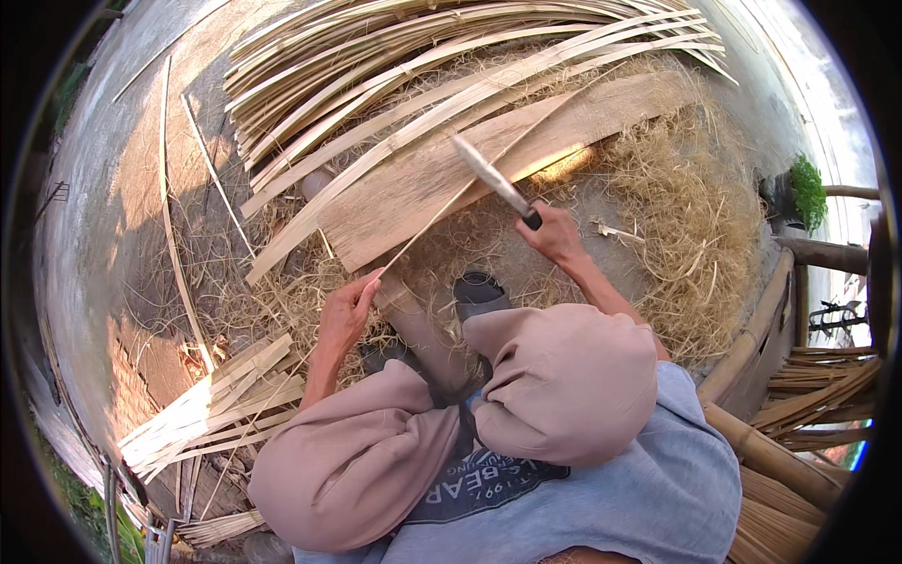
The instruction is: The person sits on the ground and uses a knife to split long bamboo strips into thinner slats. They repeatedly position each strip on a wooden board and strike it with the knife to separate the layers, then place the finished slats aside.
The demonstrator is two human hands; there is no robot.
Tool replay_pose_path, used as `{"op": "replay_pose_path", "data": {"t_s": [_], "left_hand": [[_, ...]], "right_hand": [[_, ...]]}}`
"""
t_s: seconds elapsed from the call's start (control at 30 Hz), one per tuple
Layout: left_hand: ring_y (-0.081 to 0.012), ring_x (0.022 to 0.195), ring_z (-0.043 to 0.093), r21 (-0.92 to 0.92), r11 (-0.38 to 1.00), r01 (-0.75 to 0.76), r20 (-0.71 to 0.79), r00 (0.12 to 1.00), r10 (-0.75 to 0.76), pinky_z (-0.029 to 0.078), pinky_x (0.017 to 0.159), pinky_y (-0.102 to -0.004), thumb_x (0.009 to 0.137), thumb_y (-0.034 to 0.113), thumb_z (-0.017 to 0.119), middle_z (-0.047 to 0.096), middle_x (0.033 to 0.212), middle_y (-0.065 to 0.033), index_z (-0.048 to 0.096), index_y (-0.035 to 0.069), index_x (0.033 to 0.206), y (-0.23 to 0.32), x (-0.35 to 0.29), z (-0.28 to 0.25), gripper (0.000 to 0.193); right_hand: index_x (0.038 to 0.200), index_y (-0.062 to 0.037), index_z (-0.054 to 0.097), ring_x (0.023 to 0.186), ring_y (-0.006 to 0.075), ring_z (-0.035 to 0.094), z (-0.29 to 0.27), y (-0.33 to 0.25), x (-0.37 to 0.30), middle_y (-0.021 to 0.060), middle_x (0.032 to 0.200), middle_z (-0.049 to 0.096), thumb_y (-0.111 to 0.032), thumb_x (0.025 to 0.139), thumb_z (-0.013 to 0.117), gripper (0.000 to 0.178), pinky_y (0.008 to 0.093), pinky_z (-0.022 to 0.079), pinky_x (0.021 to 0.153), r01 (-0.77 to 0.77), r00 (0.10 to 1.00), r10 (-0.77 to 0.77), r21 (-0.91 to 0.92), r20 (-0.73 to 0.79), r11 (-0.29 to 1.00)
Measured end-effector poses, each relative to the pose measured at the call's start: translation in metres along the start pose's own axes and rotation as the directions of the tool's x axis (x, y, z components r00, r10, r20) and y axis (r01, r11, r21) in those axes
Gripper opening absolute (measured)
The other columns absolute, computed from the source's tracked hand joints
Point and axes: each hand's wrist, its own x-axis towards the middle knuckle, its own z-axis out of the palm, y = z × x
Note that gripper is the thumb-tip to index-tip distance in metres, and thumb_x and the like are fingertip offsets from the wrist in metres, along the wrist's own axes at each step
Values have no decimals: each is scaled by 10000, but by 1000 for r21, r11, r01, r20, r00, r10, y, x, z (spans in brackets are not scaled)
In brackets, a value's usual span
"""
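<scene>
My right hand (554, 235) is closed round the dark handle of a large knife (490, 174). Its broad blade points up and to the left, touching or just above a thin bamboo strip (434, 221); I cannot tell which. Between the thumb and fingers of my left hand (349, 310) is the near end of that strip. From there it runs up and to the right across a wooden board (395, 209) lying at a slant in front of me. Both knees are bent, with my forearms reaching past them.
A large heap of split bamboo strips (376, 70) lies beyond the board. Curly shavings (681, 226) cover the ground at the right. More strips (221, 404) are piled at the lower left. Bamboo poles (752, 348) and a green plant (808, 193) stand at the right edge.
</scene>
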Motion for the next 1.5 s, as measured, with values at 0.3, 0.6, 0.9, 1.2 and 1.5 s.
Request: {"op": "replay_pose_path", "data": {"t_s": [0.3, 0.6, 0.9, 1.2, 1.5], "left_hand": [[-356, 689, 598, 149, 988, -38, 1, 999, 38, 455, 655, -445, 1104, 334, 486, 590, 734, -199, 634, 51, 1022, -6, -5, 1, 330], [-280, 655, 572, 202, 979, 2, -20, 1000, 2, 451, 647, -402, 1098, 340, 513, 590, 716, -149, 678, 64, 1012, -15, -9, -6, 333], [-269, 813, 667, 162, 986, 44, -210, 978, -9, 478, 712, -429, 1003, 499, 643, 646, 826, -121, 747, 227, 1280, -9, -9, 9, 403], [-435, 787, 637, 361, 932, 23, -72, 997, 4, 467, 687, -515, 1026, 399, 616, 654, 784, -202, 647, 71, 932, 9, 0, 2, 342], [-427, 752, 629, 244, 970, 0, 52, 999, -13, 463, 682, -495, 1055, 377, 557, 633, 743, -206, 608, 27, 873, 1, 3, 2, 398]], "right_hand": [[805, 27, 653, 581, 339, 674, -5, -47, -1, 201, 610, 635, -408, 885, 734, 450, 464, 529, 615, -124, 978, 91, 171, 189, 978], [781, 11, 688, 614, 303, 687, -70, 71, 72, 155, 622, 645, -460, 896, 615, 490, 451, 508, 599, -317, 929, 313, 14, -195, 948], [767, -43, 605, 502, 160, 663, -69, 24, 35, 59, 568, 602, -567, 969, 643, 563, 334, 515, 503, -296, 864, 424, 409, -270, 863], [789, 3, 608, 486, 235, 637, -24, -13, 10, 100, 529, 552, -613, 1019, 548, 660, 379, 501, 489, -358, 919, 394, 396, -10, 846], [861, 11, 632, 698, 379, 688, 25, -77, -41, 225, 715, 658, -581, 970, 643, 603, 514, 526, 662, 139, 960, -152, 71, 237, 988]]}}
